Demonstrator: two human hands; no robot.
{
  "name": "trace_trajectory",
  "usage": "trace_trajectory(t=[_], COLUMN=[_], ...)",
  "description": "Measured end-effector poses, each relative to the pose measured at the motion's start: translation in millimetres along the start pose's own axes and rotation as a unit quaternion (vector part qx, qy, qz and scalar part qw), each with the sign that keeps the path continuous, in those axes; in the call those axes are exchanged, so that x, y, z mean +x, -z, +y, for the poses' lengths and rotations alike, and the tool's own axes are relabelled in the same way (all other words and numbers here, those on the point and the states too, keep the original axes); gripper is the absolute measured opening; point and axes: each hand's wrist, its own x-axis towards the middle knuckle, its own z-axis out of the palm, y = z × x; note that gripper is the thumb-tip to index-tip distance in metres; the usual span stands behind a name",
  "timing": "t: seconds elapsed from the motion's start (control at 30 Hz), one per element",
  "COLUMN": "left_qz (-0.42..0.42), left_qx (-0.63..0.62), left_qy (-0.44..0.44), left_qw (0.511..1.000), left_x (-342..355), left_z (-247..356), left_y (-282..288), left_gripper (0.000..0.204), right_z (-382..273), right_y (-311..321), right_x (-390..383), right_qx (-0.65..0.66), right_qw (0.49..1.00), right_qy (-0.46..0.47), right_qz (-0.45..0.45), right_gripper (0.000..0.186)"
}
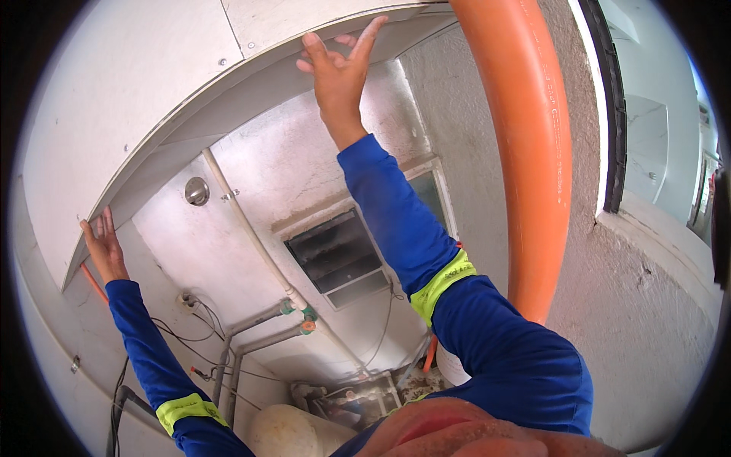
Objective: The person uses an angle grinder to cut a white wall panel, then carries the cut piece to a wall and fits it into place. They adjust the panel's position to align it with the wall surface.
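A large white board panel (145,84) with a curved-looking lower edge hangs overhead, fixed with several screws. At its lower left corner my left hand (105,247) grips the edge, thumb on the outer face and fingers on the inner side. Further right, my right hand (340,80) reaches up to the same edge, with thumb and index finger spread wide and the other fingers partly bent behind. Its fingertips are at or close to the board; firm contact cannot be made out. Both arms wear blue sleeves with yellow-green bands.
A thick orange pipe (533,152) runs down right of my right arm. Below are a louvred window (339,255), a thin wall pipe (236,206), grey pipes with valves (263,324), loose cables (209,327) and a pale cylindrical tank (293,434). A wall opening (647,114) lies far right.
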Motion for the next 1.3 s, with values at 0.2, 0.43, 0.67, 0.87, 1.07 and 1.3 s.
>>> trace_trajectory(t=[0.2,0.43,0.67,0.87,1.07,1.3], left_qz=[-0.005,-0.007,-0.009,0.014,0.017,0.065], left_qx=[0.021,0.019,-0.016,-0.01,0.044,0.012], left_qy=[-0.004,-0.003,0.011,0.015,-0.014,-0.037], left_qw=[1.0,1.0,1.0,1.0,0.999,0.997], left_x=[2.6,-6.7,2.3,-3.0,-13.4,-30.2], left_z=[-0.5,0.8,-0.9,-1.4,2.0,-0.7], left_y=[2.5,-3.5,5.5,6.4,-5.9,-25.0], left_gripper=[0.083,0.088,0.088,0.081,0.099,0.12], right_z=[4.8,-4.1,-2.5,-0.6,-3.5,11.9], right_y=[-7.1,-8.3,-8.2,-8.4,3.6,2.2], right_x=[0.0,-3.6,-4.4,-4.0,-6.0,8.8], right_qx=[-0.034,0.011,0.011,0.017,-0.041,-0.347], right_qw=[0.999,0.999,0.999,1.0,0.995,0.934], right_qy=[0.012,-0.022,-0.019,-0.025,-0.069,0.012], right_qz=[0.033,0.028,0.028,0.006,-0.06,-0.084], right_gripper=[0.117,0.119,0.119,0.12,0.126,0.143])
